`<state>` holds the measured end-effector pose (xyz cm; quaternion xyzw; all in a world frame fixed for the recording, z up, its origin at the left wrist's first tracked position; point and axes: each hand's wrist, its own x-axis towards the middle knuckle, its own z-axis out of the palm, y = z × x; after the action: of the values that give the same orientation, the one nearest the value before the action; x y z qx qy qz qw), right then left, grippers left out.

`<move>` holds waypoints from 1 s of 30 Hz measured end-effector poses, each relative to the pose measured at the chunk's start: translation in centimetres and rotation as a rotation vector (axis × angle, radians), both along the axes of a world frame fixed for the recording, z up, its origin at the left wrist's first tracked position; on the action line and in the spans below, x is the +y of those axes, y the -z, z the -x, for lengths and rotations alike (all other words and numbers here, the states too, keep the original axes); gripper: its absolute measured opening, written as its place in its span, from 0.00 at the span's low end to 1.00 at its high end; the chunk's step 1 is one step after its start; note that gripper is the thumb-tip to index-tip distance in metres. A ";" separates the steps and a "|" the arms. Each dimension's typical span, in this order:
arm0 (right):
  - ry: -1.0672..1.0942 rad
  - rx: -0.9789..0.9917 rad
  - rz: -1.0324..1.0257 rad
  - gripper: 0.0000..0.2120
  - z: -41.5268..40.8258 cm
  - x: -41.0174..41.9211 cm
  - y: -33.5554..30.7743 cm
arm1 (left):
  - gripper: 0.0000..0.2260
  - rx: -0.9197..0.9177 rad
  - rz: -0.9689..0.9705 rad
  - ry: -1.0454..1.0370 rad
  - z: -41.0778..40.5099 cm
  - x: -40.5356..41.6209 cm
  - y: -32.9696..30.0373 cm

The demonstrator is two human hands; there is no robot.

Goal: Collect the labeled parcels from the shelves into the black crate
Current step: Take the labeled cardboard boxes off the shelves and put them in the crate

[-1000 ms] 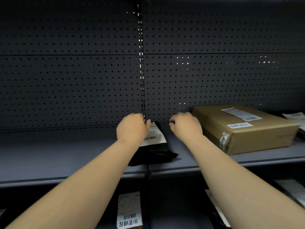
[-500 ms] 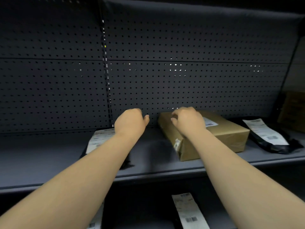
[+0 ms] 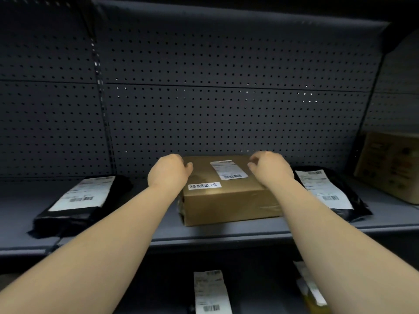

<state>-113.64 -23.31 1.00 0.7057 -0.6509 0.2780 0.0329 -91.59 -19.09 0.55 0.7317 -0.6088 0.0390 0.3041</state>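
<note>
Head view showed you moved from the black parcel [image 3: 77, 205] to the cardboard box [image 3: 226, 196], left hand [image 3: 169, 173] and right hand [image 3: 269, 168] loosely curled, holding nothing.

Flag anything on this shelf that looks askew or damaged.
Nothing looks damaged. The brown box sits turned slightly askew to the shelf edge, and both black bags lie angled. Labels are intact.
</note>
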 end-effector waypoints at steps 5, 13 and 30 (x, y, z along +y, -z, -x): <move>0.034 -0.055 -0.095 0.17 2.8 -0.7 0.1 | 0.14 0.079 -0.062 -0.064 1.1 -0.4 0.5; 0.066 -0.129 -0.314 0.16 5.1 -2.6 0.9 | 0.13 0.371 -0.190 -0.112 0.8 -1.7 1.0; -0.020 -0.801 -0.474 0.13 5.8 -4.3 2.7 | 0.12 0.970 -0.253 -0.115 -0.6 -3.6 3.0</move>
<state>-119.47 -27.62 -1.71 0.5371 -0.6510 0.3725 -0.3859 -90.97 -22.68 -2.44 0.7290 -0.3563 -0.3631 0.4581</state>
